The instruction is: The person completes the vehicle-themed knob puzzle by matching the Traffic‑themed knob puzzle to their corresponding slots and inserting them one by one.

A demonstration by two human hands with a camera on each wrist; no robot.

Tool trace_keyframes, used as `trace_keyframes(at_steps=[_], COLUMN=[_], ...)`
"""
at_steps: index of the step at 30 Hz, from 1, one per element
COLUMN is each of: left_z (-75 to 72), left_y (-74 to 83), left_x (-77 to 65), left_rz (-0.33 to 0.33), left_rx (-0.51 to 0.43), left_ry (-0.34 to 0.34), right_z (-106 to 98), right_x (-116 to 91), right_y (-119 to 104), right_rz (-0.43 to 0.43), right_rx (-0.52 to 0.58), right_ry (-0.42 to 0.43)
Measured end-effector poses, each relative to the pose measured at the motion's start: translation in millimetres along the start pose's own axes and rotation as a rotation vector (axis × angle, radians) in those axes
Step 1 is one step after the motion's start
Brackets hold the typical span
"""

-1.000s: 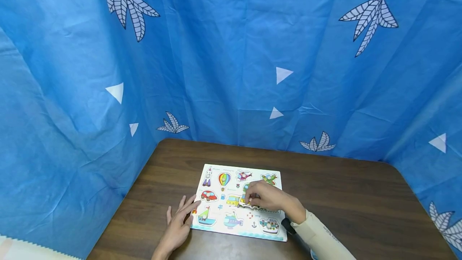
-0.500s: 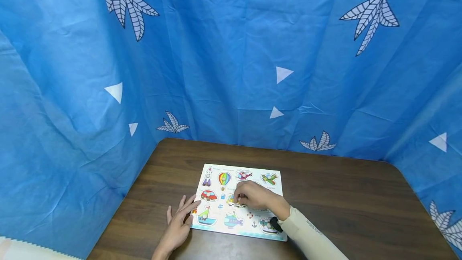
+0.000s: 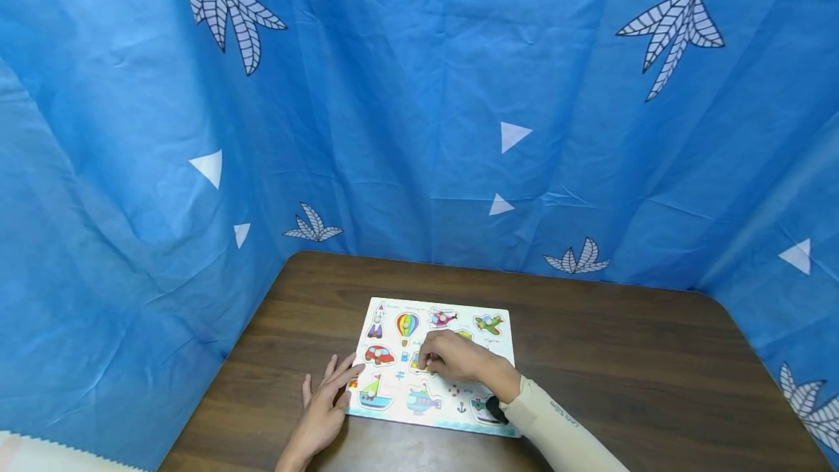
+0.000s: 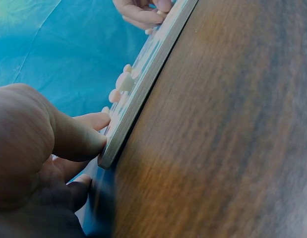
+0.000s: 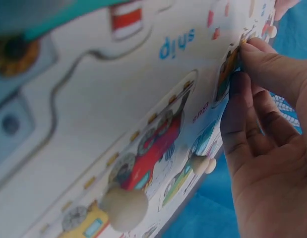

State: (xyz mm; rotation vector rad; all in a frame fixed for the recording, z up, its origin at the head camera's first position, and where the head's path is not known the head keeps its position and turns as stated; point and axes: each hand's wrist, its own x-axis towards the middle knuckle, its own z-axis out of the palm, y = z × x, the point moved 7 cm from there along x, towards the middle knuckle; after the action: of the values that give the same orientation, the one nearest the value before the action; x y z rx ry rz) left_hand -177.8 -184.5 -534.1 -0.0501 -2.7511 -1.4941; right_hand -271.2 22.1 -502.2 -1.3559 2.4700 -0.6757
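Note:
A white peg puzzle board (image 3: pixel 387 387) with pictures of vehicles lies on the table. My right hand (image 3: pixel 462 357) is over its middle, thumb and fingertips pinching a yellow vehicle puzzle piece (image 3: pixel 415 364). In the right wrist view, the fingertips (image 5: pixel 247 49) are right at the board's surface and partly cover that piece. My left hand (image 3: pixel 323 408) rests at the board's left edge, fingers extended over the border. From the left wrist view, its thumb (image 4: pixel 81 141) touches the edge near the board's corner (image 4: pixel 107 158).
Around the held piece sit a red car (image 3: pixel 379 355), a hot-air balloon (image 3: pixel 407 324), a sailboat (image 3: pixel 373 395), a submarine (image 3: pixel 422 400) and a green plane (image 3: pixel 488 324). Knobs stick up from the board. Blue printed cloth (image 3: pixel 393 130) hangs behind the brown table (image 3: pixel 609 355).
My right hand has moved left across the board with the yellow vehicle piece, from the right of its present spot, slowing in the last half second. My left hand has stayed in place.

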Motion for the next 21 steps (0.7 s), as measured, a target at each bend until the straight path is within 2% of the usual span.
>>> trace_keyframes(at_steps=[12,21], left_z=[0.6,1.4], left_y=[-1.6,-3.5], left_x=[0.7,1.3], left_rz=[0.0,0.0], left_rx=[0.003,0.006], left_ry=[-0.003,0.012], right_z=[-5,-27], right_x=[-5,-37], right_y=[4,12], right_rz=[0.053,0.078], right_rx=[-0.003,0.044], right_ry=[-0.021,0.045])
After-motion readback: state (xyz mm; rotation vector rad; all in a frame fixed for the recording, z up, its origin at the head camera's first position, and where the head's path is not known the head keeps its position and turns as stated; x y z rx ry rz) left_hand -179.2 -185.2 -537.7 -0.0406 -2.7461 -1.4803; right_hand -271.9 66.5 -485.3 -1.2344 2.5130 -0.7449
